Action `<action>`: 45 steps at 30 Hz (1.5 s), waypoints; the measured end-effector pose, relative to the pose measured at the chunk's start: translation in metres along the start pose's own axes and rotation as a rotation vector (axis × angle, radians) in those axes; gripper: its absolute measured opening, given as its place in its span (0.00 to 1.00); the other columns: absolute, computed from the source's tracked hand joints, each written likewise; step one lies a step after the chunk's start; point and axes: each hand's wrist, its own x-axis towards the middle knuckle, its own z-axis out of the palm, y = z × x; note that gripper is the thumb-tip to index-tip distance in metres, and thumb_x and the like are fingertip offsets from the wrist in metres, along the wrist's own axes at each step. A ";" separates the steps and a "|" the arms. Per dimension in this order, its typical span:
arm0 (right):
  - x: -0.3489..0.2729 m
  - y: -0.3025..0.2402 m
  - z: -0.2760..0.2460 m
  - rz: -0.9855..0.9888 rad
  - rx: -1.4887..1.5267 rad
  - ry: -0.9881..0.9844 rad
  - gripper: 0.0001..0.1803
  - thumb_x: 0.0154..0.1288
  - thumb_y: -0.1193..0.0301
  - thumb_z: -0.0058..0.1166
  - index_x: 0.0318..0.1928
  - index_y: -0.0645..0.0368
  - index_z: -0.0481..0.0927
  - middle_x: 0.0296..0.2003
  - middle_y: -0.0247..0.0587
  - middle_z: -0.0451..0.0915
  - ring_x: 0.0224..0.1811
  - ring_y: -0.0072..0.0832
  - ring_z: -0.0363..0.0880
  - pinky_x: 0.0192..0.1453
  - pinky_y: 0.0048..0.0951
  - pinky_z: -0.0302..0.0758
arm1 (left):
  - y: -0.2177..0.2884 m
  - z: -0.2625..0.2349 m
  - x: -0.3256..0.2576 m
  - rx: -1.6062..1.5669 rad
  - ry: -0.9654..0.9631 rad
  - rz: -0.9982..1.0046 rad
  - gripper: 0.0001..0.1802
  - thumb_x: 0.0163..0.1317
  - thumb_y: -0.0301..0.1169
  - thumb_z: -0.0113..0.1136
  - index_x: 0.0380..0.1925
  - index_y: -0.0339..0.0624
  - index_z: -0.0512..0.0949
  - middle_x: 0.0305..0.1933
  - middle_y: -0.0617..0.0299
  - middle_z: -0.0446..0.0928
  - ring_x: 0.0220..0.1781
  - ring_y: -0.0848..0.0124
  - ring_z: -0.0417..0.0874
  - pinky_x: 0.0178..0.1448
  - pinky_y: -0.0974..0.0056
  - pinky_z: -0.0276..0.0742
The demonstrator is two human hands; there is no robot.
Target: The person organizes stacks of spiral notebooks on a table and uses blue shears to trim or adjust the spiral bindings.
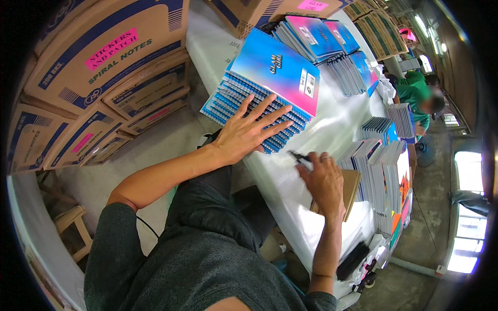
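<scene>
A tall stack of spiral notebooks (275, 67) with blue-and-pink covers stands at the table's near edge, its wire bindings turned toward me. My left hand (249, 127) lies on the bound side with fingers spread, pressing against the coils. To the right of the stack, my right hand (322, 179) is closed around a slim dark tool (300, 156). That tool is partly hidden by the fingers and slightly blurred, so its kind is unclear. Beneath and beside the right hand is a flat brown cardboard piece (351, 194).
Cardboard boxes (93, 78) are piled on the left. More notebook stacks (311, 39) stand at the back, others (376, 171) along the right. A black brush-like object (354, 260) lies near the lower right. A person in green (413, 90) is across the white-covered table (270, 179).
</scene>
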 end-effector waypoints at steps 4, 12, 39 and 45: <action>0.020 0.041 0.056 0.327 -0.204 0.173 0.21 0.63 0.53 0.56 0.44 0.59 0.76 0.40 0.49 0.76 0.45 0.44 0.75 0.46 0.45 0.70 | 0.006 -0.004 0.001 -0.007 -0.023 0.011 0.54 0.40 0.44 0.74 0.71 0.64 0.59 0.79 0.64 0.47 0.78 0.49 0.46 0.73 0.34 0.46; -0.039 0.082 0.105 0.517 -0.009 0.160 0.24 0.67 0.57 0.53 0.49 0.68 0.73 0.46 0.62 0.74 0.51 0.54 0.70 0.56 0.49 0.67 | 0.000 -0.009 -0.052 -0.240 -0.007 -0.106 0.44 0.56 0.35 0.66 0.72 0.52 0.56 0.78 0.48 0.44 0.77 0.44 0.45 0.74 0.36 0.44; 0.089 0.032 0.130 0.344 2.126 -0.299 0.46 0.67 0.32 0.22 0.70 0.56 0.60 0.66 0.42 0.67 0.66 0.35 0.68 0.67 0.44 0.67 | -0.068 -0.039 -0.036 -1.722 0.024 -1.152 0.39 0.68 0.59 0.46 0.67 0.39 0.62 0.67 0.54 0.66 0.67 0.65 0.67 0.71 0.57 0.59; 0.012 -0.039 0.091 0.469 2.279 -0.184 0.47 0.69 0.35 0.20 0.70 0.63 0.55 0.68 0.44 0.62 0.69 0.36 0.63 0.71 0.42 0.62 | -0.092 -0.058 0.027 -1.162 -0.450 -0.742 0.41 0.70 0.60 0.41 0.67 0.34 0.63 0.67 0.48 0.67 0.68 0.64 0.67 0.71 0.61 0.59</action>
